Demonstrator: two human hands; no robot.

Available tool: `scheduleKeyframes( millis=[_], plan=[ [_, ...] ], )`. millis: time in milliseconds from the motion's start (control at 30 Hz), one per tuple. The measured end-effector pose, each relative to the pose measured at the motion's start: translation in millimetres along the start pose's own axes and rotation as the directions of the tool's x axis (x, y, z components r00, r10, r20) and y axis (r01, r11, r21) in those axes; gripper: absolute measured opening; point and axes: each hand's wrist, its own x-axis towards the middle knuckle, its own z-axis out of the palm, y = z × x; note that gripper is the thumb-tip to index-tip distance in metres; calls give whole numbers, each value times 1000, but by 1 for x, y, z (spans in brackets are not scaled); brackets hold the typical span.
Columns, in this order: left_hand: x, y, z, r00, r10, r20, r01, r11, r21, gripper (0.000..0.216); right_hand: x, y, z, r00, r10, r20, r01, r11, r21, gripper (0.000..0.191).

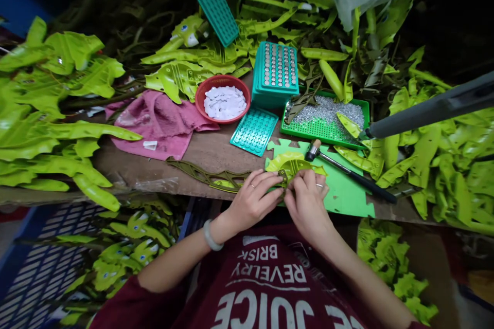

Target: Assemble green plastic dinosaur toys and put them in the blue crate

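Observation:
My left hand (pixel 254 199) and my right hand (pixel 306 200) meet at the front edge of the wooden bench (pixel 208 151). Both pinch a lime-green plastic toy shell (pixel 295 165) that lies on a green foam mat (pixel 343 190). The fingers of both hands are curled and pressed onto the shell's near edge. A dark olive plastic frame (pixel 204 175) stretches left from the shell along the bench. A small hammer (pixel 347 169) lies on the mat just right of my right hand.
A red bowl of white discs (pixel 223 98), a teal tray of button cells (pixel 276 69), a smaller teal tray (pixel 254 131) and a green tray of screws (pixel 328 118) stand behind. A pink cloth (pixel 158 121) lies left. Green plastic shells are heaped all around.

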Motion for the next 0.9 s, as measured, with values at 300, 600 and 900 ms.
scheduleKeyframes(
  millis=[300,600,900],
  plan=[
    [-3,-4,-3,996,84,34,-85,996,20,22,0,1,-3,1000,17,8,-18,999,44,10],
    [-6,-7,-4,993,84,86,-82,996,-21,27,-4,-6,1,998,38,-54,-37,999,7,10],
    [-4,-3,-8,984,80,162,-88,995,42,27,2,1,-9,996,-81,-28,79,995,-63,10]
  ],
)
